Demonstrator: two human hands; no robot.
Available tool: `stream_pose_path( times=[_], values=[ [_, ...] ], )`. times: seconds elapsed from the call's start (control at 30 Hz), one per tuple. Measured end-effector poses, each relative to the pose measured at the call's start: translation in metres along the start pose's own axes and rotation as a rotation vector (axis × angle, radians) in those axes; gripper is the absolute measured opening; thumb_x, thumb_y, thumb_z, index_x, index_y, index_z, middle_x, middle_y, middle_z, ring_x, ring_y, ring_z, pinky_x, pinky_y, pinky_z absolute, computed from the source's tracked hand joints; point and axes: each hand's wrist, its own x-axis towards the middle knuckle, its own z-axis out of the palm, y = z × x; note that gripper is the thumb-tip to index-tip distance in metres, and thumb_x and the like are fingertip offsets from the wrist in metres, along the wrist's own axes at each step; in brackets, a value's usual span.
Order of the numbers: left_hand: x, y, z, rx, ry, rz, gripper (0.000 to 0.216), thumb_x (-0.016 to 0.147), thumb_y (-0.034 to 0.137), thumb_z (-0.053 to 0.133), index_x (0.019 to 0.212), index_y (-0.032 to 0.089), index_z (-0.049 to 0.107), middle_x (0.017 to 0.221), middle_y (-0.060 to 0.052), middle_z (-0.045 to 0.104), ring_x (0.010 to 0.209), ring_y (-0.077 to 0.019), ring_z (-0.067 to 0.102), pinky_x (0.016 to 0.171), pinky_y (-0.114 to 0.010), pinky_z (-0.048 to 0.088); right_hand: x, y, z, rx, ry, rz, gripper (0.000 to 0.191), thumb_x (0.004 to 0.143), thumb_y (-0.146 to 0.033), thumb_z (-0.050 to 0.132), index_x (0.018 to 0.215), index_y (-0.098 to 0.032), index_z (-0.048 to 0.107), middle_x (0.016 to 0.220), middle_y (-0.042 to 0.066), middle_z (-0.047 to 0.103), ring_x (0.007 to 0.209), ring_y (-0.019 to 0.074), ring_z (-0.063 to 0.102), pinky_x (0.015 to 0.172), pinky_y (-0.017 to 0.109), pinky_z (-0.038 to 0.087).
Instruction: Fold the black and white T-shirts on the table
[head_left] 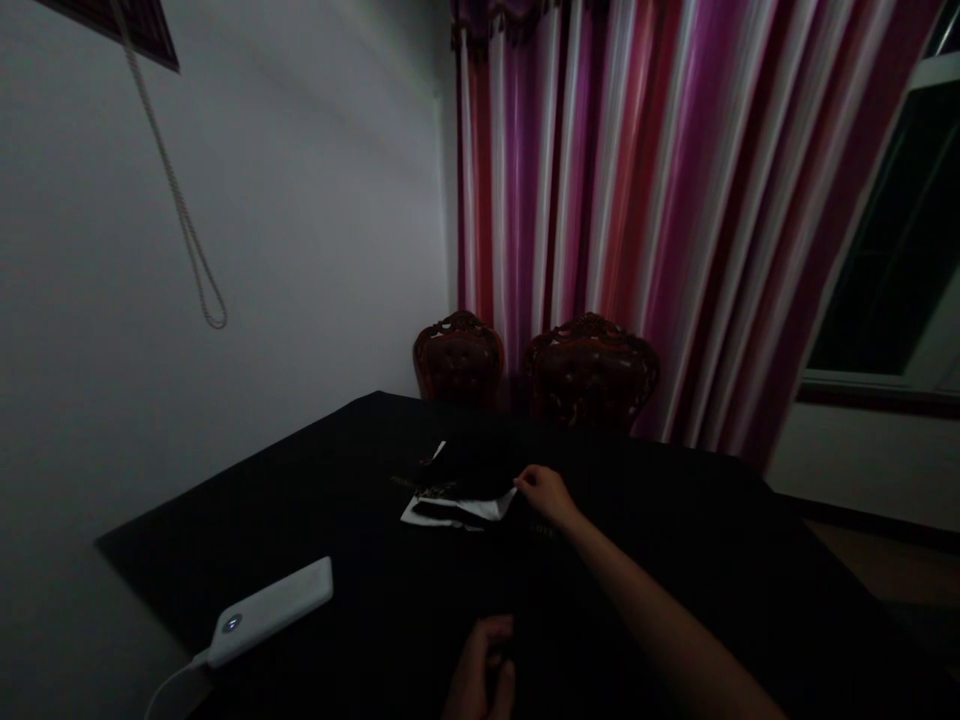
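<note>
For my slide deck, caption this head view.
Right hand touches dark folded cloth on black-covered table; left hand nearer.

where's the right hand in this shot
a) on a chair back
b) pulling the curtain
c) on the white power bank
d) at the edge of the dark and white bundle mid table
d: the right hand reaches across the black table and touches the edge of the dark and white bundle; the white power bank lies apart, near the left.

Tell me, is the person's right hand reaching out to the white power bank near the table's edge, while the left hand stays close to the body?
Not quite. In the head view the right hand touches the dark folded garment with white edge; the white rectangular power bank lies untouched. The left hand is indeed close.
</note>
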Motion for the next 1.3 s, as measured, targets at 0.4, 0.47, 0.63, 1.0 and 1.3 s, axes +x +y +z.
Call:
stream_pose_path(
  times=[0.4,0.47,0.63,1.0,1.3],
  values=[
    [0.100,0.029,-0.014,0.603,-0.085,0.217,0.050,0.086,0.016,0.044,0.135,0.026,0.051,0.151,-0.004,0.037,0.144,-0.0267,0.023,0.117,-0.051,0.023,0.055,-0.043,0.064,-0.076,0.041,-0.066,0.006,0.077,-0.015,0.063,0.081,-0.019,0.063,0.088,0.007,0.068,0.089,0.0214,0.062,0.080,0.028,0.042],
    [0.117,0.030,-0.011,0.597,-0.078,0.208,0.047,0.086,0.017,0.046,0.131,0.026,0.054,0.149,-0.003,0.041,0.142,-0.0297,0.026,0.116,-0.053,0.024,0.063,-0.049,0.046,-0.045,0.080,-0.105,0.010,0.079,-0.010,0.056,0.075,-0.018,0.061,0.086,0.007,0.067,0.087,0.0201,0.061,0.080,0.027,0.042],
    [0.132,0.061,-0.016,0.460,0.038,0.149,0.037,0.090,0.038,0.058,0.123,0.021,0.058,0.137,-0.007,0.050,0.125,-0.0309,0.047,0.105,-0.050,0.040,0.046,-0.052,-0.054,0.076,0.294,-0.229,0.014,0.089,-0.022,0.041,0.088,-0.018,0.055,0.095,0.006,0.061,0.093,0.0177,0.055,0.086,0.026,0.040],
    [0.105,0.124,0.022,0.335,-0.195,-0.040,0.036,0.092,0.038,0.057,0.120,0.016,0.056,0.121,-0.008,0.058,0.104,-0.0230,0.059,0.087,-0.043,0.053,-0.288,0.133,-0.205,0.131,-0.237,0.250,0.028,0.088,-0.050,0.053,0.089,-0.024,0.063,0.088,0.004,0.063,0.084,0.0207,0.059,0.075,0.029,0.048],
    [0.010,0.138,0.122,0.269,-0.726,-0.251,0.064,0.093,0.060,0.032,0.061,0.016,0.064,0.058,-0.005,0.064,0.055,-0.0167,0.062,0.061,-0.031,0.051,-0.315,0.158,-0.171,0.034,0.050,0.260,0.065,0.086,-0.055,0.053,0.140,-0.021,0.039,0.142,0.011,0.045,0.130,0.0248,0.043,0.111,0.038,0.033]
  ],
)
